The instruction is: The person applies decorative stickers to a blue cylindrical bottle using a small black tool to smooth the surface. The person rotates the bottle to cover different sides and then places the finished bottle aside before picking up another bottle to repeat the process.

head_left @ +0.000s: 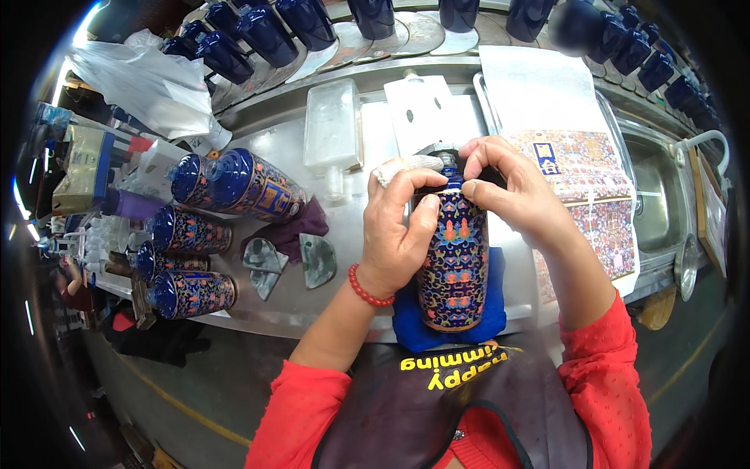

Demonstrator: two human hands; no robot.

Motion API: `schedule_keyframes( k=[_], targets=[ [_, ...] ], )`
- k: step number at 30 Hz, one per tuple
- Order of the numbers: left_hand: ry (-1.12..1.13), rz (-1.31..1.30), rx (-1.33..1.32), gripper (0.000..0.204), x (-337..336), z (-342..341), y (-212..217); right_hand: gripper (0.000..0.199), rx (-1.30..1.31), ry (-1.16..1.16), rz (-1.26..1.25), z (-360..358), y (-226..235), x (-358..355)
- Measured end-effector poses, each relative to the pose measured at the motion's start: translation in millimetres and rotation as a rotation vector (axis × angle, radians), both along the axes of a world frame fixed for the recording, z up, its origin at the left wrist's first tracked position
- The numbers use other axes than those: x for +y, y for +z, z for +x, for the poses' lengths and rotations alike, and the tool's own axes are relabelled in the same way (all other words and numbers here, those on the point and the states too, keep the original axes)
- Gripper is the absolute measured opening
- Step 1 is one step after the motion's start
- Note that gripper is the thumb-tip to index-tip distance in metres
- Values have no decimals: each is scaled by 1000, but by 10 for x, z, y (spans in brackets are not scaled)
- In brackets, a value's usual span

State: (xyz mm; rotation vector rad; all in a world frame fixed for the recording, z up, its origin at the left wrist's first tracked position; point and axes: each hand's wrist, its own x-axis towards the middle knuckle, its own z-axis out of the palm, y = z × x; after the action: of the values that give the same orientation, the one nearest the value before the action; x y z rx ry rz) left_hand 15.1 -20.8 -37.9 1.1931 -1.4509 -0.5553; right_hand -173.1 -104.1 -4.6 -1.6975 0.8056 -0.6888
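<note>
Four patterned bottles (pixel 205 227) lie on the steel table (pixel 344 289) at the left, seemingly finished — the one in hand looks partly done, its neck being worked. The decorated bottle (pixel 455 262) lies on a blue cloth (pixel 412 322) before the person. The left hand (pixel 398 230) wraps its shoulder, the right hand (pixel 512 187) pinches a thin band at the neck — both closed on it

bright, even light; fisheye-bent, dark blurred rim.
</note>
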Motion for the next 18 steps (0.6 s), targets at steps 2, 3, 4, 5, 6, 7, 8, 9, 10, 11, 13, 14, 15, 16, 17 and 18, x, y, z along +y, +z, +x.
schedule_keyframes(
  k=[2, 3, 4, 5, 6, 7, 8, 9, 10, 11, 13, 14, 15, 16, 17, 18],
  targets=[
    [0, -31, -3, 18, -9, 8, -35, 15, -16, 1, 133, 25, 8, 1],
    [-2, -46, -6, 17, -13, 13, -51, 15, 3, -7, 165, 37, 11, 3],
    [-3, -50, 4, 17, -14, 20, -65, 16, 12, -14, 187, 47, 15, 6],
    [-6, -54, 13, 17, -15, 26, -76, 16, 11, -16, 198, 56, 18, 9],
    [-9, -58, 22, 17, -14, 32, -86, 16, 18, -24, 228, 65, 21, 12],
    [-14, -60, 36, 17, -15, 36, -94, 16, 16, -28, 247, 72, 25, 14],
    [-20, -62, 50, 17, -13, 41, -100, 16, 14, -32, 267, 79, 28, 15],
    [-27, -58, 61, 17, -9, 45, -103, 17, 26, -36, 267, 84, 34, 17],
    [-26, -58, 60, 18, -4, 50, -104, 17, 38, -40, 267, 89, 40, 18],
    [-26, -53, 56, 18, 7, 58, -101, 17, 50, -43, 267, 93, 47, 20],
    [-28, -41, 53, 18, 26, 67, -93, 17, 62, -50, 272, 100, 63, 24],
    [-28, -35, 55, 19, 34, 70, -88, 17, 59, -46, 269, 102, 72, 27],
    [-31, -31, 58, 19, 41, 74, -83, 17, 79, -61, 269, 105, 79, 30],
    [-30, -28, 51, 19, 48, 76, -78, 17, 90, -69, 264, 107, 85, 35],
    [-30, -28, 46, 20, 54, 78, -74, 17, 89, -70, 249, 110, 90, 38],
    [-29, -28, 38, 20, 59, 79, -71, 17, 102, -76, 260, 114, 91, 41]
  ],
)
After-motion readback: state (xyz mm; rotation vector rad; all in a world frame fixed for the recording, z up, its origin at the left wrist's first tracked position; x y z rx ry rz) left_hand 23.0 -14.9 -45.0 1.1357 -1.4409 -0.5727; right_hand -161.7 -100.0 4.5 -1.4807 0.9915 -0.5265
